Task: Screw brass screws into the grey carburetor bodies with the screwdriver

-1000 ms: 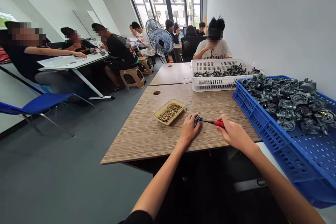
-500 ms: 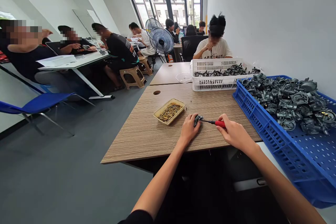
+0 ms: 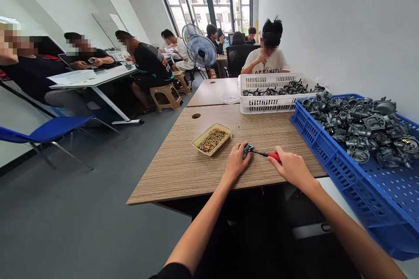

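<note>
Though small, metal part (image 3: 248, 151) (dark grey)

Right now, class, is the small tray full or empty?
The small tray is well filled: brass-coloured screws cover its bottom.

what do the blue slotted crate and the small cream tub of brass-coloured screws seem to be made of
Blue slotted crate: likely moulded plastic, slightly glossy, judging by the even colour and regular slots.
Small cream tub: probably smooth plastic, given its thin rim.
</note>
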Motion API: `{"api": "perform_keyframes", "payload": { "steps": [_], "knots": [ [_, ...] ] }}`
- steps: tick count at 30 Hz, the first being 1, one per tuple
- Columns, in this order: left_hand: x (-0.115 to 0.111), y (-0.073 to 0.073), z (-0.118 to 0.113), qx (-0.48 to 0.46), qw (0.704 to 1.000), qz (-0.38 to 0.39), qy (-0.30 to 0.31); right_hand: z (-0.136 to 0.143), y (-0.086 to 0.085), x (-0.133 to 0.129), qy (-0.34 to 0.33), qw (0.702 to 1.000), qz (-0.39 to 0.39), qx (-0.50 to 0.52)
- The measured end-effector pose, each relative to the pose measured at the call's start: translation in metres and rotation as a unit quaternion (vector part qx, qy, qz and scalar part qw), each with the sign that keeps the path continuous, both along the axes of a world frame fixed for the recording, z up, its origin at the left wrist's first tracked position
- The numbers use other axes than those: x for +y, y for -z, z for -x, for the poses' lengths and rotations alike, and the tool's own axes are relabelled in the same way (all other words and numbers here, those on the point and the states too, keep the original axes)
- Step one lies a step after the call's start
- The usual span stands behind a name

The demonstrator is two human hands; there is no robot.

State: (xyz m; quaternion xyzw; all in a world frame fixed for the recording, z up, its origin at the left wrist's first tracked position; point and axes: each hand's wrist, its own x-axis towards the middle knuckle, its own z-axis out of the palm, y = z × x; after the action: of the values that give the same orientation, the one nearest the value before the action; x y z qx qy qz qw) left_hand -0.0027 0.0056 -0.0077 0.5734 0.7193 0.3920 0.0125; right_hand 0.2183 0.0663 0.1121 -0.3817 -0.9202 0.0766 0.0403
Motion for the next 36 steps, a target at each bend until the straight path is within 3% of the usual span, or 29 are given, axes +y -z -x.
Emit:
{"api": "perform_keyframes", "payload": {
  "steps": [7, 14, 19, 28, 36],
  "knots": [
    [-0.001, -0.001, 0.0, 0.0, 1.0, 0.002, 0.006, -0.004, -0.01, 0.007, 0.015, 1.0, -0.013, 0.018],
    [-0.001, -0.001, 0.0, 0.001, 1.0, 0.0, 0.004, -0.015, -0.009, 0.03, 0.085, 0.994, -0.043, 0.054],
    [-0.002, -0.003, -0.001, 0.006, 1.0, -0.002, 0.009, -0.014, 0.008, 0.042, 0.11, 0.992, -0.04, 0.049],
    [-0.002, -0.004, -0.001, 0.006, 1.0, 0.003, 0.01, -0.01, 0.055, 0.052, 0.126, 0.99, -0.034, 0.046],
    [-0.003, -0.004, 0.0, -0.003, 1.0, -0.013, 0.017, -0.006, 0.083, 0.056, 0.099, 0.986, -0.117, 0.063]
  ]
}}
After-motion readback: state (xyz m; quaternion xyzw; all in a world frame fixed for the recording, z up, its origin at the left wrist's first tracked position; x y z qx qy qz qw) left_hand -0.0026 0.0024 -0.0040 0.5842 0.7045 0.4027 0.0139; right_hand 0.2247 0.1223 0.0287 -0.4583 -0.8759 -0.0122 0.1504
